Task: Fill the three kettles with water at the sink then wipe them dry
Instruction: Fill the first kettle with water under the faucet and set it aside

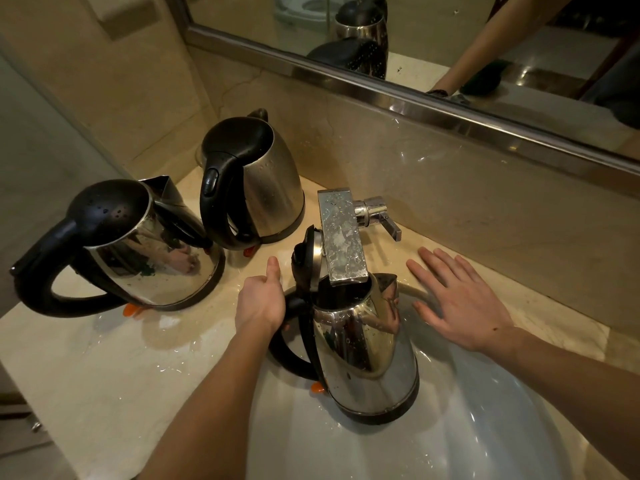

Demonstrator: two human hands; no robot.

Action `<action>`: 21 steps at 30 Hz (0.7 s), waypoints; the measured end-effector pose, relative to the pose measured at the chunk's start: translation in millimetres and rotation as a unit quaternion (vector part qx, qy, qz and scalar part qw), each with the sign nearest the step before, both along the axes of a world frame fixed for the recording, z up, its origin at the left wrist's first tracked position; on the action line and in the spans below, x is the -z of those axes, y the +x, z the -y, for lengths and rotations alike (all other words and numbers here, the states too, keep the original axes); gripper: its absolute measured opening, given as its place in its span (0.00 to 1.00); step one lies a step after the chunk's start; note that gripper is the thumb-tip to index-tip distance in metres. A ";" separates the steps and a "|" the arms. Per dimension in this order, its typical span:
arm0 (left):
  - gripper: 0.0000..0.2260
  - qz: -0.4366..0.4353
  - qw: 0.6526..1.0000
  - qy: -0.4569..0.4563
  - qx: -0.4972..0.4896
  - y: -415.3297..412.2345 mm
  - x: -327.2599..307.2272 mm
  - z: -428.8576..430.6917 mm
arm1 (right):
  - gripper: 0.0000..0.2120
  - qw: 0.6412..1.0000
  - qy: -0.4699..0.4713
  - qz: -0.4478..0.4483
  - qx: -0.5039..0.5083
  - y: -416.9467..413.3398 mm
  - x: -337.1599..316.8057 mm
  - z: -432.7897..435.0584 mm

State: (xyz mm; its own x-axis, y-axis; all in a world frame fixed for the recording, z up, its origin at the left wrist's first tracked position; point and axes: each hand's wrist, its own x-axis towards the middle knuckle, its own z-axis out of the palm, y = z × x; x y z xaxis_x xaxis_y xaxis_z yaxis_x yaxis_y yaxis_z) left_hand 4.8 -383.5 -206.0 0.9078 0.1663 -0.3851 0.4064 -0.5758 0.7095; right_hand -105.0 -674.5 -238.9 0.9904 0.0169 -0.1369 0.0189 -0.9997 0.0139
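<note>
Kettle [363, 344] upright under faucet [343, 237], spout facing right, left hand [261, 299] gripping handle

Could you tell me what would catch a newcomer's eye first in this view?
Probably the shiny steel kettle with its black lid open, held by the left hand under the square chrome tap above the white sink basin. The right hand hovers open nearby; two closed steel kettles stand on the wet counter, left.

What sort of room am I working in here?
Most likely a hotel-style bathroom: a white basin set in a marble counter, a wall mirror above it, and what looks like a toilet reflected in the mirror.
</note>
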 end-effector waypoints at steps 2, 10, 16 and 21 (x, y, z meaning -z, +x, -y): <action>0.26 0.001 1.000 0.001 0.000 0.0 -0.1 -0.1 | 0.32 1.000 0.001 0.000 0.000 0.1 0.0 0.1; 0.26 0.003 1.000 0.000 0.001 -0.5 0.1 0.3 | 0.33 1.000 0.005 -0.002 0.000 0.9 -0.6 -0.1; 0.26 0.000 1.000 -0.001 0.001 0.0 1.2 -0.4 | 0.33 1.000 0.006 -0.002 0.001 0.5 -0.4 0.1; 0.26 0.002 1.000 0.000 0.001 0.5 3.1 -1.5 | 0.33 1.000 0.004 -0.001 -0.001 1.0 -0.3 0.1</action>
